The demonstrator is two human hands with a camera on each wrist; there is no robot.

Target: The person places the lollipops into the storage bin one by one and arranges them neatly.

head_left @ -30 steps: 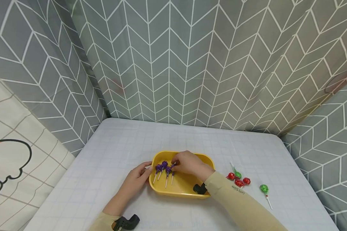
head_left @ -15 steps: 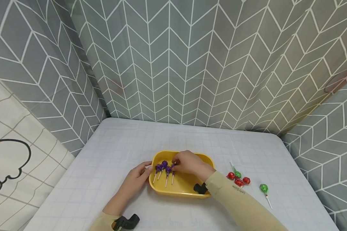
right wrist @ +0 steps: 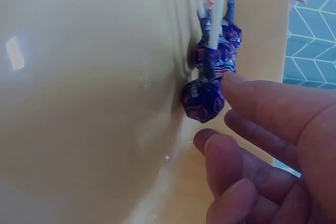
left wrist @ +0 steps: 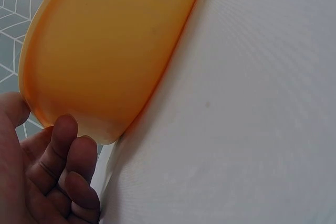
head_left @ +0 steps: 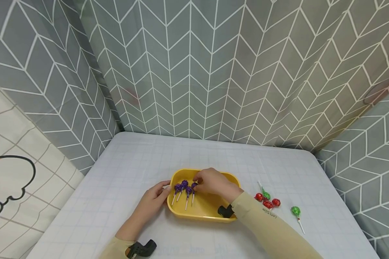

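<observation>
A yellow plastic tray (head_left: pixel 207 212) stands on the table, its left end held by my left hand (head_left: pixel 155 200). In the left wrist view the thumb (left wrist: pixel 13 109) lies at the rim and curled fingers (left wrist: pixel 65 129) meet the outer wall. Several purple-wrapped lollipops (head_left: pixel 184 185) lie side by side in the tray's left part, sticks toward me. Over the tray, my right hand (head_left: pixel 212 182) is at the rightmost purple lollipop (right wrist: pixel 203 100). Its thumb is close beside the candy head and the other fingertips stand apart from it; whether the thumb touches is unclear.
Right of the tray lie red lollipops (head_left: pixel 268 204) bunched with a green lollipop (head_left: pixel 265 195). Farther right a second green lollipop (head_left: pixel 296 211) lies alone. Grey patterned curtains (head_left: pixel 194 72) enclose the white-covered table (head_left: pixel 142 154).
My right hand has shifted slightly away from the rightmost purple lollipop, and more of its head shows. My left hand and the tray have stayed in place.
</observation>
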